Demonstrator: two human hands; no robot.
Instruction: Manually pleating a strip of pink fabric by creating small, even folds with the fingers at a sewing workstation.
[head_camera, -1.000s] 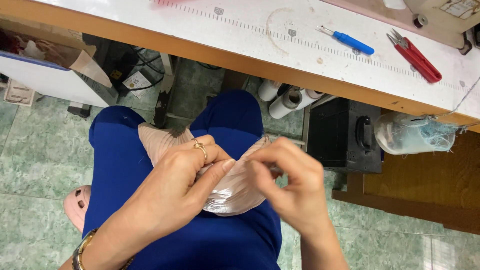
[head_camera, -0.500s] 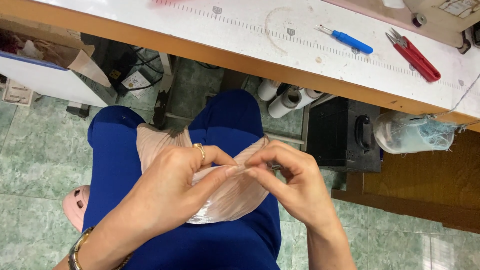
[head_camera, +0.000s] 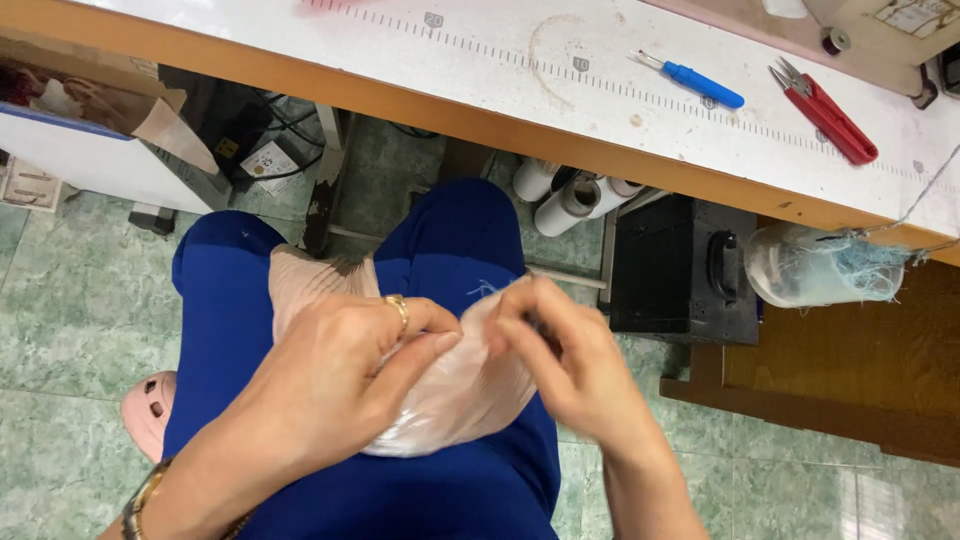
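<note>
Fabric work is going on in the lap: a pale pink, partly translucent cloth piece (head_camera: 455, 400) lies bunched on the blue trousers (head_camera: 460, 240), between both hands. The left hand (head_camera: 330, 385), with a ring on one finger, is closed over the cloth's left part, thumb and fingers (head_camera: 420, 350) pinching its top edge. The right hand (head_camera: 570, 365) meets it from the other side, its fingers curled narrow onto the same edge; whether they grip cloth alone or also something small is hidden. By the look of it, the step in hand is fine picking or folding along that edge, and any further move there would call for a steady pinch from the left hand while the right works at close quarters.

Above the knees runs the white table (head_camera: 500, 60) with a printed ruler scale, carrying a blue-handled seam ripper (head_camera: 695, 80) and red thread snips (head_camera: 825, 112), both well apart from the hands. Under the table stand white thread cones (head_camera: 565, 195), a black box (head_camera: 685, 265) and a clear container of blue thread waste (head_camera: 820, 265). Nothing lies between hands and cloth.
</note>
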